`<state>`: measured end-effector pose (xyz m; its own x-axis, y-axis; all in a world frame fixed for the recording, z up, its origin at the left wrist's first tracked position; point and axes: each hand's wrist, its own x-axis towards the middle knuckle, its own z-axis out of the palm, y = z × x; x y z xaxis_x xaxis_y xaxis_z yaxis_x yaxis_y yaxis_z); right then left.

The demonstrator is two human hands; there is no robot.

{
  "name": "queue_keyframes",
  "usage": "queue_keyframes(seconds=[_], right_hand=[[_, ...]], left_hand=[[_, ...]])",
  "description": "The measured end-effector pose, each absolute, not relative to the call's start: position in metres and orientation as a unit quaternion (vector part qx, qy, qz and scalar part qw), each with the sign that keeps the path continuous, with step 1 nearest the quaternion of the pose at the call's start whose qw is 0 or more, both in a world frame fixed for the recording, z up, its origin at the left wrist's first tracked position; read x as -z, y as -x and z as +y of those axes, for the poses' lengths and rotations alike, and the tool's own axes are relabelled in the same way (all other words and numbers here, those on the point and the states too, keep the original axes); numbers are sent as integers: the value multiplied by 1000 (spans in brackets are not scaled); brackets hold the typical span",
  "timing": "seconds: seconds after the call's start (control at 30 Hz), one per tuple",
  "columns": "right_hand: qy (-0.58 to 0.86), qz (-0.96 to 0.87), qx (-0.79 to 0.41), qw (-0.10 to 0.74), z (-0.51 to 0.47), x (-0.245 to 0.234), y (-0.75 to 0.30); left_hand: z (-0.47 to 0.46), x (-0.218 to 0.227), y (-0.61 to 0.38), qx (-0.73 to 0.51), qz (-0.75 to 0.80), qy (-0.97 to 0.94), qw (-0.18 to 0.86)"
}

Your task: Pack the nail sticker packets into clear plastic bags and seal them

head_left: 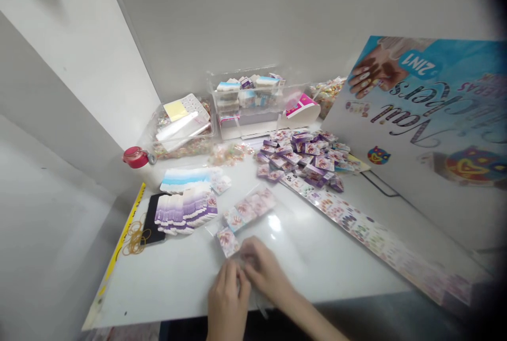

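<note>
A: Where are the two hands, please?
B: They are above the near edge of the desk [166,288], about its middle. The left hand [228,292] is with bent fingers, and the right hand [263,267] comes from the right side with fingers also bent.
A: Do they grip something?
B: The fingertips meet, but this place is blurred and partly hidden, so I cannot tell.
A: Which thing is nearest?
B: A single card [227,242], just beyond the fingertips. I cannot tell if they touch it. Next to it, farther from the near edge, lies a row of cards [249,210], slanting toward the far right corner.
A: And at the left edge?
B: There is yellow tape [123,240] along it. Close to it are rubber bands [135,239], then a black pad [149,225], partly covered by a purple stack [185,210]. A blue stack [184,179] lies just beyond.
A: What is toward the far edge?
B: A clear box [247,97] with more stacks, and a heap of small boxes [303,160] nearer to the right. From this heap a printed strip [348,219] runs toward the near right corner, below a big standing board [420,98] with upside-down letters.
</note>
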<state>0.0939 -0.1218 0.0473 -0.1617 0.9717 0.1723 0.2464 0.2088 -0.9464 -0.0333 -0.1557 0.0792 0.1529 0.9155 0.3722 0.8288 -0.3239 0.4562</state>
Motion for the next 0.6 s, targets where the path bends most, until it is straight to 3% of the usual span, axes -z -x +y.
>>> queue_keyframes(seconds=[0.3, 0.43, 0.6], right_hand=[[525, -599, -468, 383, -119, -52, -92], [542, -583, -439, 417, -114, -46, -83], [460, -655, -416, 432, -114, -53, -100]], left_hand=[[-167, -65, 19, -334, 564, -748, 104], [-172, -63, 13, -347, 548, -752, 116], [-170, -67, 16, -352, 546, -751, 118]])
